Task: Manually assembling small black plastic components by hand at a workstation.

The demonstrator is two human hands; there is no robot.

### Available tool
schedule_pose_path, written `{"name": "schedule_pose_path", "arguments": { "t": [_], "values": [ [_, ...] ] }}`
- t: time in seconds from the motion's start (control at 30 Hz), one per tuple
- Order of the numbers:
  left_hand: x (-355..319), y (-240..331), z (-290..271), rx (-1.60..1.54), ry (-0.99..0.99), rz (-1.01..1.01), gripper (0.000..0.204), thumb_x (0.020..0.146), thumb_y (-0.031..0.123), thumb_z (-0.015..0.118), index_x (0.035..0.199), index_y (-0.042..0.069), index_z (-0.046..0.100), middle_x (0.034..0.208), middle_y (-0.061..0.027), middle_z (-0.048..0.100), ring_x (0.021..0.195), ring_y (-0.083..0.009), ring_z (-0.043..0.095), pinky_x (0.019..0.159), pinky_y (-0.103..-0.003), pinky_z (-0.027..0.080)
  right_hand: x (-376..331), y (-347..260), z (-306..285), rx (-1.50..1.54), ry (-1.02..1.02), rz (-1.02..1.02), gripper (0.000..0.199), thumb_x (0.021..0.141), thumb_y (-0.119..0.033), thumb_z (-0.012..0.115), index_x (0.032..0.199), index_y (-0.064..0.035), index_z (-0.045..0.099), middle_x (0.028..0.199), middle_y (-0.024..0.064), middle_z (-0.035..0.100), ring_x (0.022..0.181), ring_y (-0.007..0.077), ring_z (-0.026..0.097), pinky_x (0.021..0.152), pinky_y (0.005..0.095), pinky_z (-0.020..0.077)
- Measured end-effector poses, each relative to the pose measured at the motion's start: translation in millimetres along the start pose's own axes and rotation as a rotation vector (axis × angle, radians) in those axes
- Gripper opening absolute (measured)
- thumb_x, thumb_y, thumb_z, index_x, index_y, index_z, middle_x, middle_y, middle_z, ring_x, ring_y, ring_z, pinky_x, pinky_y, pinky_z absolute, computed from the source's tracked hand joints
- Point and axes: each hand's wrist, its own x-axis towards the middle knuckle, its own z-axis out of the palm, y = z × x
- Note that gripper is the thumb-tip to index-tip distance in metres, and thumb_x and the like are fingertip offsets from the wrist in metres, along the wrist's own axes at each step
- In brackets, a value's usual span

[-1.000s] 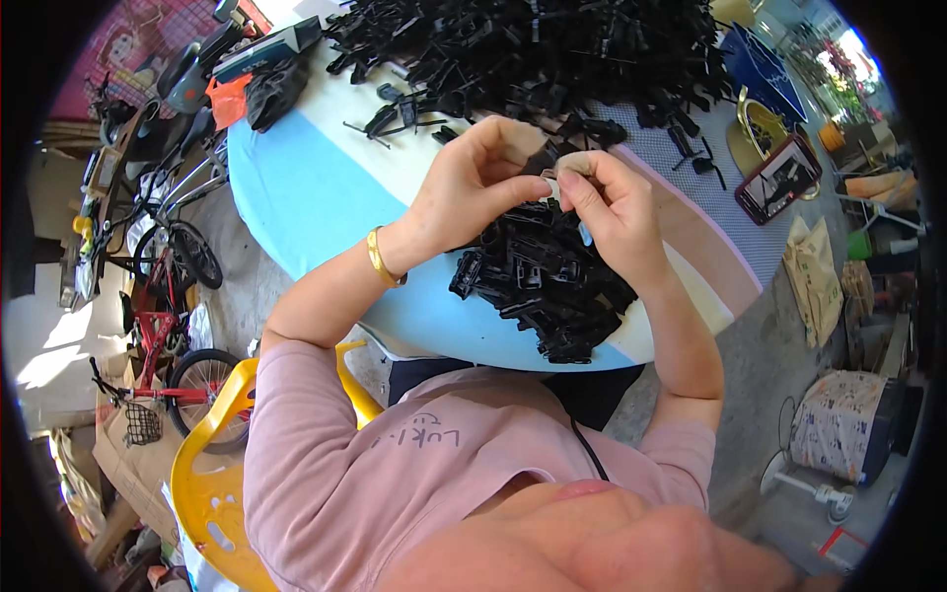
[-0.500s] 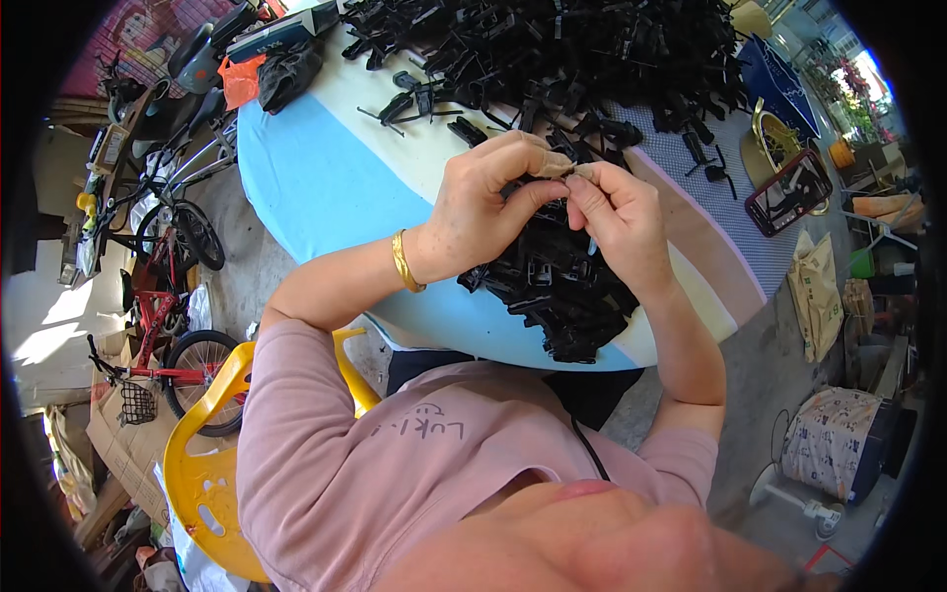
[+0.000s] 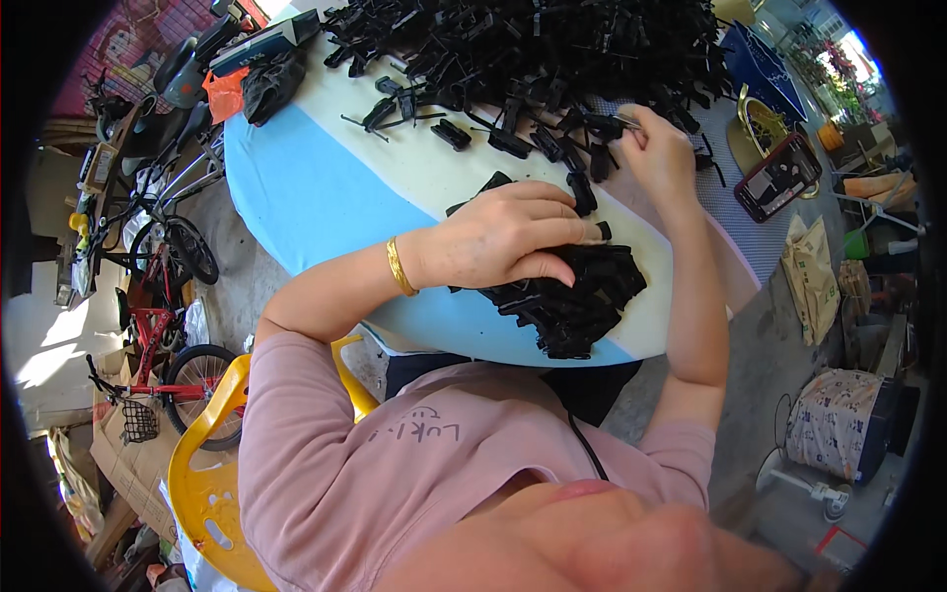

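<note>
My left hand [image 3: 508, 235] lies over a small heap of black plastic parts [image 3: 582, 301] near the table's front edge. Its fingers are stretched out, the thumb apart, and a small black piece shows at a fingertip. Farther right and away from me, my right hand [image 3: 659, 158] is closed, thumb and finger pinched on a thin silvery tool [image 3: 627, 121] whose full shape is hidden. That hand is beside the near edge of a large pile of black plastic parts [image 3: 543, 49]. Several loose black parts, such as one clip-like piece [image 3: 451, 135], lie between the two heaps.
The striped tablecloth [image 3: 316, 178] covers a rounded table. At its right are a phone [image 3: 779, 178] and a gold-coloured bowl [image 3: 762, 123]. Orange and black bags [image 3: 271, 84] lie at the far left. A yellow chair [image 3: 212, 474] and bicycles [image 3: 178, 385] stand at my left.
My hands were together above the small heap, fingertips pinched. They have parted: the left has come down onto the heap with fingers spread, the right has moved away toward the large pile.
</note>
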Motion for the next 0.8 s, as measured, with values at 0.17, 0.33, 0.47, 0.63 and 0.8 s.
{"name": "schedule_pose_path", "arguments": {
  "t": [0.17, 0.33, 0.47, 0.63, 0.8],
  "values": [
    [2.0, -4.1, -1.6, -0.219, 0.03, -0.077, 0.043, 0.082, 0.035, 0.058, 0.108, 0.001, 0.057, 0.106, -0.014, 0.058, 0.101, -0.0306, 0.053, 0.088, -0.037, 0.042, 11.3, 14.7, 24.3, 0.001, -0.192, 0.124, 0.032, 0.072, -0.019, 0.058, 0.103, -0.0141, 0.062, 0.064, 0.0118, 0.059, 0.063, 0.0279, 0.06, 0.06, 0.0373, 0.0473],
    [-4.8, -11.7, -6.9, -0.624, 0.18, -0.469, 0.031, 0.092, 0.02, 0.049, 0.113, -0.001, 0.053, 0.112, -0.0107, 0.057, 0.101, -0.0188, 0.055, 0.088, -0.03, 0.043, 8.1, 9.9, 8.9, -0.096, -0.16, 0.001, 0.03, 0.071, -0.018, 0.06, 0.101, -0.0134, 0.062, 0.064, 0.0108, 0.058, 0.062, 0.0265, 0.06, 0.059, 0.0361, 0.0472],
    [-2.6, -20.4, -12.2, -1.016, 0.473, -0.64, 0.032, 0.091, 0.017, 0.051, 0.118, -0.001, 0.048, 0.109, -0.0102, 0.056, 0.094, -0.0154, 0.058, 0.084, -0.028, 0.047, 3.7, -4.1, -14.0, -0.022, 0.014, -0.108, 0.026, 0.07, -0.011, 0.062, 0.097, -0.0113, 0.063, 0.065, 0.0065, 0.058, 0.057, 0.0194, 0.059, 0.054, 0.0299, 0.0467],
    [-4.2, -29.9, -22.2, -1.191, 0.329, -0.63, 0.053, 0.089, 0.028, 0.053, 0.131, 0.0, 0.034, 0.121, -0.0139, 0.05, 0.105, -0.0251, 0.056, 0.093, -0.035, 0.043, -12.4, -50.0, -26.0, 0.213, 0.209, -0.58, 0.032, 0.061, -0.002, 0.069, 0.092, -0.0073, 0.062, 0.064, 0.0052, 0.053, 0.053, 0.017, 0.055, 0.047, 0.0281, 0.0441],
    [-5.3, -28.0, -30.7, -1.34, 0.017, -0.597, 0.08, 0.074, 0.041, 0.069, 0.131, -0.002, 0.033, 0.121, -0.0146, 0.049, 0.104, -0.0279, 0.056, 0.088, -0.035, 0.047, -23.1, -70.5, -23.9, 0.304, 0.264, -0.725, 0.037, 0.057, -0.006, 0.071, 0.093, -0.0062, 0.062, 0.06, 0.0023, 0.046, 0.049, 0.0176, 0.047, 0.044, 0.0271, 0.039]
  ]
}}
